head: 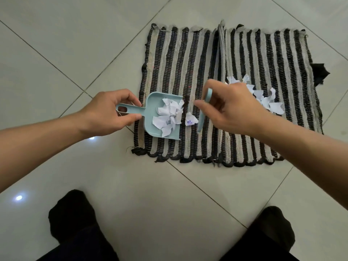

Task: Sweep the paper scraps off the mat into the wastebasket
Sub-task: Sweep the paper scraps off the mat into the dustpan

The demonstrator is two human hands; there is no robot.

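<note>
A black-and-grey striped mat (188,59) lies on the tiled floor. My left hand (107,112) grips the handle of a small light-blue dustpan (150,112) resting on the mat's left part, and a heap of white paper scraps (169,115) fills the pan. One scrap with blue print (191,119) lies just outside the pan's mouth. My right hand (231,108) holds a light-blue brush (204,110) upright beside that scrap. More scraps (267,100) lie on the mat's right half, partly hidden behind my right hand. No wastebasket is in view.
Glossy grey floor tiles (75,44) surround the mat. My knees in dark trousers (75,228) sit at the bottom of the view. A dark cloth piece (320,74) sticks out at the mat's right edge.
</note>
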